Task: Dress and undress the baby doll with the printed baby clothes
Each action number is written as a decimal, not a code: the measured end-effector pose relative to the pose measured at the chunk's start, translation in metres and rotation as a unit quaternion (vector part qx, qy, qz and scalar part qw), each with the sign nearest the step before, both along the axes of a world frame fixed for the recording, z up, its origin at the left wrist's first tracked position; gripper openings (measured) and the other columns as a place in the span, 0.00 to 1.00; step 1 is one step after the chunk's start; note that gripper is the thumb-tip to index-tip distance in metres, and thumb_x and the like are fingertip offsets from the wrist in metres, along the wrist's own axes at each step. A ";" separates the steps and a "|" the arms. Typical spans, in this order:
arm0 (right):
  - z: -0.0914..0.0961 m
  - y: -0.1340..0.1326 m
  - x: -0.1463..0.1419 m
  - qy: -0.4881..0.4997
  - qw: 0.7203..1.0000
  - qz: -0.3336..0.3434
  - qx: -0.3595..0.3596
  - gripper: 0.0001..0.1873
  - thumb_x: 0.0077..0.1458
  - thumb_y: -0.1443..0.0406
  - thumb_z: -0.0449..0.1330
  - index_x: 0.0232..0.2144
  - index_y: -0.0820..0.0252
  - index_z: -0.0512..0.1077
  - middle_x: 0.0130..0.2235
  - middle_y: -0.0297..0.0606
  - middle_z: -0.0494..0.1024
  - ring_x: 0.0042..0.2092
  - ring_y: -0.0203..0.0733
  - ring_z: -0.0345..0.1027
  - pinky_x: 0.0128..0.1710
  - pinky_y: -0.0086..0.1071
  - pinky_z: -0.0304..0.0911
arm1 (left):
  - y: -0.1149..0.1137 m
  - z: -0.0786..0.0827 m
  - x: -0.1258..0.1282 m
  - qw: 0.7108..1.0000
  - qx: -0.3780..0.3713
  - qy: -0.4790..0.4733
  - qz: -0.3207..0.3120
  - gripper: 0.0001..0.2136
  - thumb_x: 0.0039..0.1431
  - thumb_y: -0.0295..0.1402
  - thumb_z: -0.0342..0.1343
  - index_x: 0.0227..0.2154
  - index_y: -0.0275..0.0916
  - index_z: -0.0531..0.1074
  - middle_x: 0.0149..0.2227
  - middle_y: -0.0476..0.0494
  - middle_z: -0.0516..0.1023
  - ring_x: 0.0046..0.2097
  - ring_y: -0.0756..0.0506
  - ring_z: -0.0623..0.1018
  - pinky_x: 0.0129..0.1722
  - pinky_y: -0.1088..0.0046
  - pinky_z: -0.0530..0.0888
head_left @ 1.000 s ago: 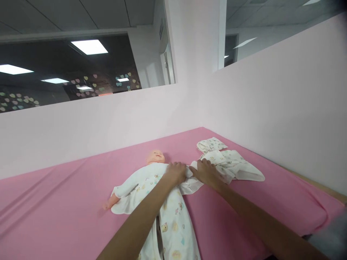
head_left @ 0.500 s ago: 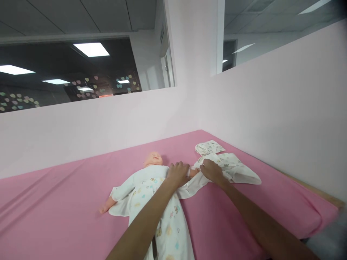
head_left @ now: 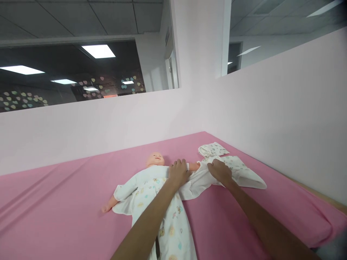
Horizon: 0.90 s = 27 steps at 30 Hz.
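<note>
Here, 1 clothed doll (head_left: pixel 149 180) lies face up on the pink sheet (head_left: pixel 67 213), its head (head_left: pixel 155 159) toward the wall (head_left: pixel 121 124). The left hand (head_left: pixel 179 173) grips its sleeved arm (head_left: pixel 188 166); the right hand (head_left: pixel 220 170) clenches white cloth (head_left: pixel 202 180) (the doll's bare forearm (head_left: pixel 193 167) shows between the 2), near a folded printed cloth (head_left: pixel 217 148).

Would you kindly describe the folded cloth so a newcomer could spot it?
Follow the pink cover to its far corner, beyond the person's right hand. Near that corner lies the folded cloth, pale with a small print. Unlike the loosely spread white cloth just in front of it, it is compact, its folds stacked at one end.
</note>
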State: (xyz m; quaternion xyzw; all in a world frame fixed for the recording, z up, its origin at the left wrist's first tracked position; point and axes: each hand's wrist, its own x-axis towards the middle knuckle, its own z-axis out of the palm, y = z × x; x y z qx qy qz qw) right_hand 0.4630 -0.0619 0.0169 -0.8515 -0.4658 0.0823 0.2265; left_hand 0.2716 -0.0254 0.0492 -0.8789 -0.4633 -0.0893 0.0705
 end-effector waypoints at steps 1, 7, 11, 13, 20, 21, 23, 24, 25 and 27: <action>0.000 0.000 0.000 0.000 1.000 -0.003 -0.001 0.18 0.57 0.61 0.43 0.38 0.62 0.70 0.42 0.50 0.75 0.44 0.54 0.70 0.37 0.40 0.61 | 0.000 0.000 0.000 1.000 0.001 -0.004 0.001 0.17 0.60 0.41 0.47 0.47 0.35 0.63 0.48 0.34 0.70 0.50 0.36 0.70 0.46 0.60 0.67; -0.002 0.001 0.006 0.000 1.000 -0.011 -0.010 0.19 0.58 0.60 0.43 0.39 0.63 0.69 0.44 0.52 0.75 0.43 0.54 0.71 0.35 0.38 0.61 | -0.003 0.006 -0.005 1.000 -0.007 -0.026 0.006 0.17 0.57 0.41 0.50 0.45 0.36 0.63 0.48 0.35 0.71 0.50 0.37 0.71 0.45 0.62 0.68; -0.003 -0.001 0.004 -0.012 1.000 0.003 -0.017 0.17 0.58 0.60 0.44 0.37 0.63 0.69 0.41 0.50 0.75 0.42 0.53 0.71 0.34 0.38 0.60 | -0.004 0.011 -0.007 0.999 -0.019 -0.039 0.022 0.16 0.56 0.39 0.50 0.46 0.36 0.62 0.48 0.35 0.71 0.50 0.37 0.72 0.45 0.63 0.68; -0.002 -0.003 -0.002 -0.026 0.999 0.015 -0.016 0.16 0.57 0.60 0.44 0.36 0.62 0.69 0.40 0.49 0.75 0.42 0.54 0.70 0.35 0.39 0.60 | -0.004 0.011 -0.007 0.999 -0.025 -0.041 0.025 0.16 0.57 0.39 0.49 0.46 0.36 0.62 0.49 0.34 0.71 0.51 0.37 0.72 0.45 0.62 0.68; -0.003 -0.026 -0.046 -0.146 0.984 0.098 0.020 0.14 0.60 0.62 0.45 0.37 0.62 0.68 0.42 0.51 0.73 0.45 0.55 0.67 0.42 0.43 0.57 | 0.001 0.001 -0.003 0.996 -0.066 -0.041 0.053 0.24 0.57 0.48 0.50 0.48 0.33 0.64 0.50 0.29 0.71 0.52 0.34 0.71 0.49 0.58 0.67; -0.003 -0.031 -0.054 -0.178 0.977 0.108 0.034 0.14 0.61 0.62 0.45 0.37 0.63 0.68 0.42 0.52 0.72 0.46 0.56 0.66 0.43 0.44 0.57 | 0.001 0.002 -0.003 0.995 -0.075 -0.041 0.052 0.26 0.55 0.50 0.52 0.48 0.33 0.65 0.50 0.30 0.72 0.52 0.34 0.71 0.49 0.59 0.67; -0.001 -0.040 -0.070 -0.216 0.965 0.133 0.067 0.15 0.62 0.63 0.44 0.35 0.62 0.69 0.40 0.51 0.73 0.45 0.55 0.66 0.43 0.44 0.57 | -0.001 0.008 -0.007 0.994 -0.090 -0.048 0.040 0.27 0.50 0.51 0.57 0.47 0.37 0.67 0.50 0.33 0.72 0.52 0.36 0.71 0.49 0.63 0.68; 0.001 -0.044 -0.077 -0.206 0.964 0.149 0.084 0.15 0.62 0.63 0.43 0.34 0.61 0.69 0.38 0.50 0.73 0.43 0.54 0.67 0.43 0.43 0.57 | -0.002 0.013 -0.012 0.993 -0.092 -0.056 0.037 0.26 0.49 0.50 0.58 0.46 0.39 0.67 0.49 0.36 0.73 0.51 0.38 0.72 0.49 0.65 0.68; 0.003 -0.047 -0.084 -0.170 0.966 0.169 0.097 0.15 0.62 0.62 0.44 0.32 0.60 0.68 0.37 0.47 0.74 0.42 0.51 0.67 0.41 0.41 0.58 | -0.004 0.018 -0.020 0.993 -0.090 -0.068 0.040 0.23 0.51 0.49 0.57 0.46 0.40 0.68 0.48 0.38 0.74 0.51 0.39 0.72 0.48 0.66 0.67; 0.008 -0.049 -0.097 -0.031 0.971 0.214 0.101 0.15 0.61 0.60 0.46 0.28 0.58 0.67 0.33 0.43 0.74 0.38 0.47 0.68 0.38 0.38 0.60 | -0.007 0.030 -0.046 0.989 -0.069 -0.104 0.075 0.18 0.57 0.46 0.51 0.45 0.40 0.68 0.48 0.38 0.73 0.51 0.39 0.71 0.50 0.64 0.66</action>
